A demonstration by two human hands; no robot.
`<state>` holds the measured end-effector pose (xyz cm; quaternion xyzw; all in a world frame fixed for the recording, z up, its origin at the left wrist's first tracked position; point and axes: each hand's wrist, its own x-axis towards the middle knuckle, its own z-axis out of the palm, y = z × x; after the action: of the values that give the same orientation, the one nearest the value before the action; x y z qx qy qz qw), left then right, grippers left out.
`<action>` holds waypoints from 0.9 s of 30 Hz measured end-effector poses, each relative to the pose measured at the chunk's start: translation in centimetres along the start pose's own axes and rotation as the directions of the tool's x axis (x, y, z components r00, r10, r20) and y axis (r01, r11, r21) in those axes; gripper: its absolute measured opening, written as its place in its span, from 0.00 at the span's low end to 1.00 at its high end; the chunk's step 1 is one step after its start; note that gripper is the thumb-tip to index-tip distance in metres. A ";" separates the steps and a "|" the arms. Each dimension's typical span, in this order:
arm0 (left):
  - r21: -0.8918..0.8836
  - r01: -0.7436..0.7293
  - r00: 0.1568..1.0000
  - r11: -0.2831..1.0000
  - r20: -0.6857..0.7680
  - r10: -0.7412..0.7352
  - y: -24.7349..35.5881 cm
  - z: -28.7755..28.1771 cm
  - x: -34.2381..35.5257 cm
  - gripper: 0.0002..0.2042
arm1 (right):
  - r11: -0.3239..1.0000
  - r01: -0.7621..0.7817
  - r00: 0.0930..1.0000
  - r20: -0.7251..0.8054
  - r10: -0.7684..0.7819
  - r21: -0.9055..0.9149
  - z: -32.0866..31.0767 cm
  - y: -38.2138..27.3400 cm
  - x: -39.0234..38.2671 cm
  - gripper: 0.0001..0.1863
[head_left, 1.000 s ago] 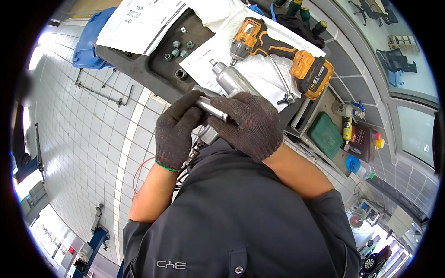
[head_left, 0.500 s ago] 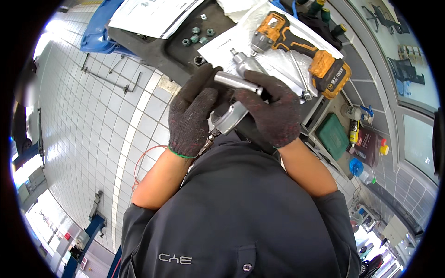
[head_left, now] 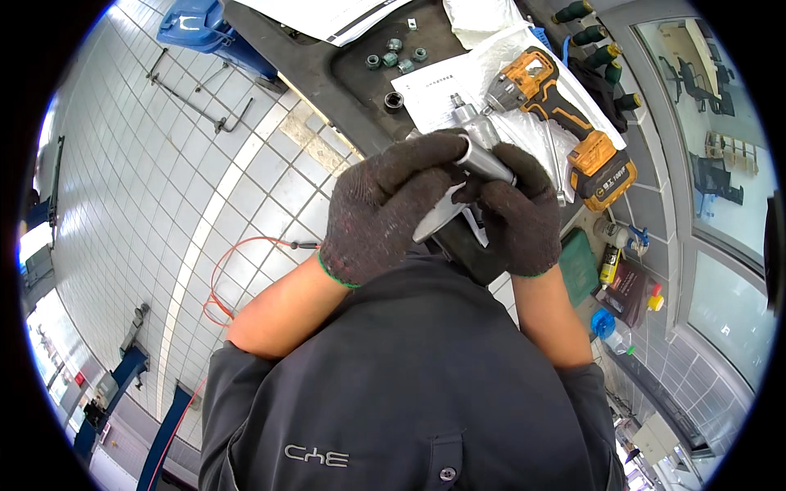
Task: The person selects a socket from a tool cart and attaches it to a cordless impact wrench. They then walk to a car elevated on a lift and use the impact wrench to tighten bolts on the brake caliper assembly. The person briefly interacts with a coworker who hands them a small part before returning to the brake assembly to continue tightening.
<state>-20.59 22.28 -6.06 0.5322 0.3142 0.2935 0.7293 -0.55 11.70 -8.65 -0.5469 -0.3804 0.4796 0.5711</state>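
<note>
Both my hands wear dark knitted gloves and meet over the front of a dark workbench (head_left: 360,106). My left hand (head_left: 385,209) is closed at one end of a shiny silver deep socket (head_left: 488,162). My right hand (head_left: 524,217) grips the socket's other end, fingers curled round it. Just beyond the socket shows the silver body of an air impact wrench (head_left: 477,124), its square drive pointing away from me. A silver handle (head_left: 438,214) appears below the socket, mostly hidden by my hands; whether it belongs to that wrench I cannot tell.
An orange-and-black cordless impact driver (head_left: 565,123) lies on papers and plastic at the right, by a wrench (head_left: 558,168). Several nuts (head_left: 393,57) and a short dark socket (head_left: 394,101) sit on the bench. A red hose (head_left: 217,286) runs at the left; bottles (head_left: 614,327) stand right.
Both hands and the socket have shifted right in the picture. The left hand has turned further over the socket's end, and the handle's hose fitting is now hidden. The bench also appears further right.
</note>
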 end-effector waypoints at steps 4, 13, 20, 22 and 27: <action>0.095 -0.143 0.990 0.985 0.014 0.142 0.0 -0.2 -0.4 0.15 | 0.731 -0.194 0.980 0.088 0.181 0.654 0.6 0.6 -0.1 0.29; 0.037 -0.204 0.978 0.978 0.057 0.201 0.0 -0.3 -0.8 0.15 | 0.550 -0.280 0.960 0.239 0.148 0.787 0.2 1.3 0.1 0.25; 0.015 -0.206 0.977 0.978 0.057 0.205 -0.7 0.0 -0.8 0.15 | 0.970 -0.118 0.993 0.026 0.116 0.214 0.2 0.5 -0.2 0.29; -0.061 -0.098 0.994 0.993 0.037 0.101 -0.8 -0.1 -0.8 0.15 | 0.701 -0.273 0.957 0.113 0.266 0.659 -0.9 -0.5 0.3 0.28; -0.148 0.132 0.990 0.980 0.065 -0.124 -0.6 -0.6 0.3 0.15 | 0.942 -0.292 0.944 -0.106 0.311 0.165 -0.2 -4.3 0.1 0.27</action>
<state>-20.82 22.66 -6.86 0.4615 0.3043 0.2542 0.7936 0.23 11.97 -4.41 -0.5852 -0.2173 0.5516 0.5532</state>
